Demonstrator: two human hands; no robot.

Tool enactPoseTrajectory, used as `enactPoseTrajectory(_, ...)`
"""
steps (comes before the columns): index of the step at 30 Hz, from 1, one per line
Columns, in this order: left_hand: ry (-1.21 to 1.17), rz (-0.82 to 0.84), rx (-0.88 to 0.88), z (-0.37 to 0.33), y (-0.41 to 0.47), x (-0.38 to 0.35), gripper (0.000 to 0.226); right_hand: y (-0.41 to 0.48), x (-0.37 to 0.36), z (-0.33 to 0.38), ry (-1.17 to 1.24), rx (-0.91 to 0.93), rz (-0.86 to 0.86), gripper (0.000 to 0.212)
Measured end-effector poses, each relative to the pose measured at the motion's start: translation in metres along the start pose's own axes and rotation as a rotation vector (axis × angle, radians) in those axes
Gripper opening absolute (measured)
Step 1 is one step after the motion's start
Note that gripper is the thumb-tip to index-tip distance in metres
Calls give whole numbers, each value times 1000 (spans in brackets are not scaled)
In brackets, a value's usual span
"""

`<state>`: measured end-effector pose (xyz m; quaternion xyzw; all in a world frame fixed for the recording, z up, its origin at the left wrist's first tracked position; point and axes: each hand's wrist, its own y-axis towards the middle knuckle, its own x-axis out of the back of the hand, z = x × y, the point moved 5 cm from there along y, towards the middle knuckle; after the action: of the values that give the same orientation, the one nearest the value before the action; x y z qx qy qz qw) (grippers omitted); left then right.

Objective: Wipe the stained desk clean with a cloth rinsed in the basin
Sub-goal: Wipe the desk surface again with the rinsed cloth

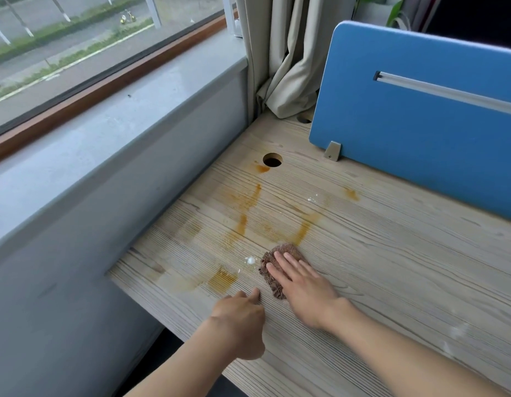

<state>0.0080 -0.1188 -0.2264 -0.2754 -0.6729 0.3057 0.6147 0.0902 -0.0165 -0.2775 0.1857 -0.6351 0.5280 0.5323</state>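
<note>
A light wooden desk (392,267) carries orange-brown stain streaks (244,222) across its left half, plus small white specks (250,259). A brown cloth (273,282) lies bunched on the desk near the lower stains. My right hand (303,285) presses flat on the cloth with straight fingers. My left hand (240,319) rests on the desk just left of the cloth, fingers loosely curled and one fingertip touching the wood, holding nothing. No basin is in view.
A blue partition panel (420,116) stands along the desk's far right. A round cable hole (272,160) sits near the upper stain. A grey window ledge (105,144) borders the desk's left, and a beige curtain (288,58) hangs at the corner.
</note>
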Motion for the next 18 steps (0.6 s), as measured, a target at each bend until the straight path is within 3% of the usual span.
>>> enactPoseTrajectory(3, -24, -73, -12, 5, 7, 5, 45, 6, 10, 1, 98, 13, 37, 81)
enactPoseTrajectory(5, -64, -282, -10, 5, 10, 23, 36, -1, 22, -11, 286, -35, 18, 69)
enactPoseTrajectory(7, -110, -442, -41, 1, 19, 37, 42, -15, 28, -41, 341, -155, -19, 70)
enactPoseTrajectory(11, -91, -314, -19, -18, 48, 33, 67, -47, 0, -99, 235, -399, 187, 90)
enactPoseTrajectory(14, -68, -221, 85, -23, 66, 27, 72, -47, -9, -103, 214, -388, 162, 89)
enactPoseTrajectory(18, -93, -240, 200, -33, 79, 40, 78, -45, -12, -102, 153, -364, 141, 88)
